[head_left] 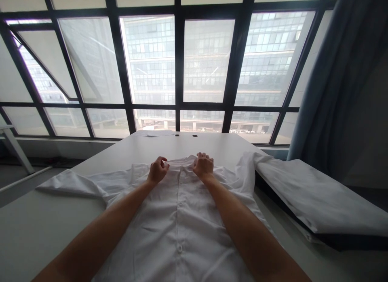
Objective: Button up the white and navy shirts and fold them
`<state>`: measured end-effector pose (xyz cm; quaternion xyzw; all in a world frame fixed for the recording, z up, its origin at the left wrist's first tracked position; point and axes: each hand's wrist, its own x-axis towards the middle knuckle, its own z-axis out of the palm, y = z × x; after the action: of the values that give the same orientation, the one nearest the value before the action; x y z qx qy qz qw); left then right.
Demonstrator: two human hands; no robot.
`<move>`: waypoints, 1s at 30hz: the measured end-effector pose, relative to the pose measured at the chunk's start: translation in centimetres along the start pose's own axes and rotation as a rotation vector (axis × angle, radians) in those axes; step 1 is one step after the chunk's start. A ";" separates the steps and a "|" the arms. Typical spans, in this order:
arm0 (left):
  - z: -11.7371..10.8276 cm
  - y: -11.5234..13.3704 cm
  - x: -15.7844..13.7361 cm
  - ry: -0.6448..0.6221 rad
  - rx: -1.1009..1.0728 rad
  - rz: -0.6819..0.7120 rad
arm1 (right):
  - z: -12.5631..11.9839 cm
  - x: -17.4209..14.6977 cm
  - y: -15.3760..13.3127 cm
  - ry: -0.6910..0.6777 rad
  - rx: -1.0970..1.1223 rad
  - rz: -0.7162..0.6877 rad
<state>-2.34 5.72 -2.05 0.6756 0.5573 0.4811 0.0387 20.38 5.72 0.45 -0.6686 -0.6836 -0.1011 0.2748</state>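
A white button-up shirt point(194, 225) lies front side up on the white table point(36, 229), its collar toward the window. My left hand point(158, 170) pinches the left end of the collar point(182, 161). On the collar's right end, my right hand point(203, 165) is closed with its fingers curled over the fabric. The collar stands slightly raised between both hands. One sleeve point(71, 183) stretches out to the left. Toward the right, the other sleeve point(247, 165) is bunched and reaches the pile of white cloth.
Folded white cloth point(321, 197) with a dark layer beneath it lies on the table's right side. Sheets of paper point(153, 133) rest at the far edge, near two dark round holes. Beyond are a large window point(178, 64) and a blue-grey curtain point(327, 80).
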 end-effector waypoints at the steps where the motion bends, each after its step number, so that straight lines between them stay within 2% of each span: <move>1: 0.1 0.0 0.0 -0.001 -0.010 -0.025 | 0.1 0.1 0.0 0.005 -0.001 -0.027; 5: 0.4 -0.8 0.3 -0.048 -0.083 -0.126 | 0.7 0.5 0.3 -0.126 0.113 -0.143; 7: 0.4 -1.3 0.5 -0.088 -0.127 -0.177 | 0.9 0.7 0.6 -0.165 0.183 -0.157; 10: 0.5 -1.7 0.6 -0.140 -0.228 -0.240 | 0.8 1.0 0.8 -0.173 0.274 -0.161; 13: 0.6 -1.6 0.6 -0.121 -0.360 -0.262 | 0.4 1.2 0.7 -0.146 0.376 -0.202; 16: 0.7 -1.2 0.6 -0.113 -0.518 -0.305 | 0.0 1.4 0.2 -0.187 0.463 -0.237; 18: 0.7 -0.9 0.6 -0.132 -0.636 -0.338 | -0.2 1.5 -0.1 -0.193 0.471 -0.221; 24: -0.5 0.1 0.8 -0.207 -0.970 -0.403 | -0.2 1.8 -0.1 -0.059 0.489 -0.160; 30: -1.2 0.8 0.7 -0.275 -1.172 -0.425 | 0.4 2.7 0.4 -0.068 0.680 -0.011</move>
<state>-2.66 5.38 -0.57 0.4726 0.3135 0.5968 0.5676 20.77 8.23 1.40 -0.5381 -0.6906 0.1534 0.4583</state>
